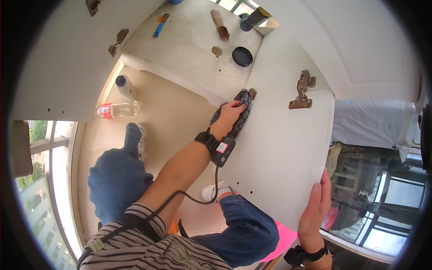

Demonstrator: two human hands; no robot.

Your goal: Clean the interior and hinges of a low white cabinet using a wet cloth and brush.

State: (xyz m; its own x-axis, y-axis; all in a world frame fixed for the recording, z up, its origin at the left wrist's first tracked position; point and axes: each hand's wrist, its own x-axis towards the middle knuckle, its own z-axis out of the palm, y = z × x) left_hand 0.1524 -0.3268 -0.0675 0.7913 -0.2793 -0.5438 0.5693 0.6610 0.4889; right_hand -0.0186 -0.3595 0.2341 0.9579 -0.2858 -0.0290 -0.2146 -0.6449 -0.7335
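A dark grey patterned cloth (240, 116) is bunched under my left hand (233, 113), whose fingers press it against the inner face of a white cabinet door (280, 145). The cloth's upper end touches a small rusty metal fitting (253, 93) by the door's inner edge. At the door's outer edge, my right hand (315, 206) grips the panel, with some fingers hidden behind it. A rusty hinge (302, 92) joins this door to the cabinet's side wall, to the right of the cloth.
On the stained cabinet floor (182, 50) lie a blue-handled scraper (162, 25), a wooden brush (221, 25) and a round black cap (242, 56), near a grey drain pipe (253, 20). A clear bottle (118, 109) and a white bottle (125, 87) are on the tiles. A pink stool (281, 241) stands below.
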